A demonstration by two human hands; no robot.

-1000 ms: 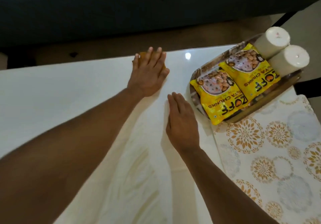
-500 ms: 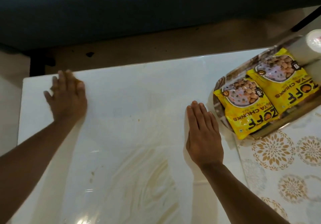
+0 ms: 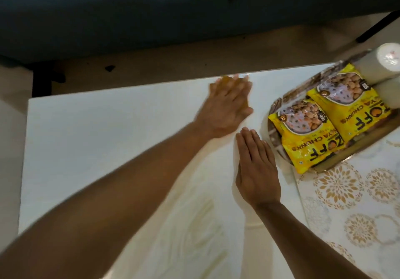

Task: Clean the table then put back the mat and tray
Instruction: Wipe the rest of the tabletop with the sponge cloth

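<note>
My left hand [image 3: 225,105] lies flat and motion-blurred on the white table [image 3: 108,138] near its far edge, pressing a yellow cloth [image 3: 224,79] of which only a sliver shows past the fingertips. Just in front of it, my right hand [image 3: 255,170] rests flat on the tabletop with nothing in it, close to the tray's left rim. The shiny tray [image 3: 326,167] sits at the right, partly on the floral mat [image 3: 357,213]. It carries two yellow soya chunk packets [image 3: 307,140] and two white candles [image 3: 381,62].
A dark blue sofa [image 3: 129,8] runs along the far side, with a strip of floor between it and the table. A black furniture leg [image 3: 376,27] stands at the upper right. The table's left edge is at the left of view.
My left hand has swept with the cloth from the far left corner back to the right, near the tray. My right hand stays flat in the same spot.
</note>
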